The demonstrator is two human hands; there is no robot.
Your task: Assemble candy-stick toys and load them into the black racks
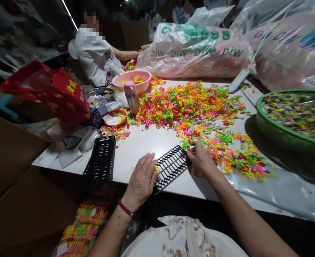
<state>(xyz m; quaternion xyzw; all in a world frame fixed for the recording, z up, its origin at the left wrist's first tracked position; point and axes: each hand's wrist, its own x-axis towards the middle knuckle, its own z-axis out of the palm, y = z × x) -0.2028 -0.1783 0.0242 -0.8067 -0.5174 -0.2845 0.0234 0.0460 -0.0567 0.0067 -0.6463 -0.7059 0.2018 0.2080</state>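
A black plastic slotted rack [171, 168] lies slanted on the white table in front of me. My left hand [141, 178], wearing a dark red bead bracelet, is closed at the rack's left end. A small yellow plastic piece [156, 169] shows by its fingertips. Over the rack's far right corner my right hand [199, 157] is bent, its fingers pinched at a bright green plastic piece [185, 144]. The pinch itself is partly hidden. Just beyond is a large heap of small coloured plastic pieces [189, 103], in yellow, orange, pink and green.
Stacked black racks [101, 157] stand at the left table edge. Behind are a pink-lidded flask [132, 98], a pink basin [144, 85] and a red bag [58, 92]. A green basket [261, 117] stands right, near a clear plastic bag [275, 187]. A person [93, 53] sits across.
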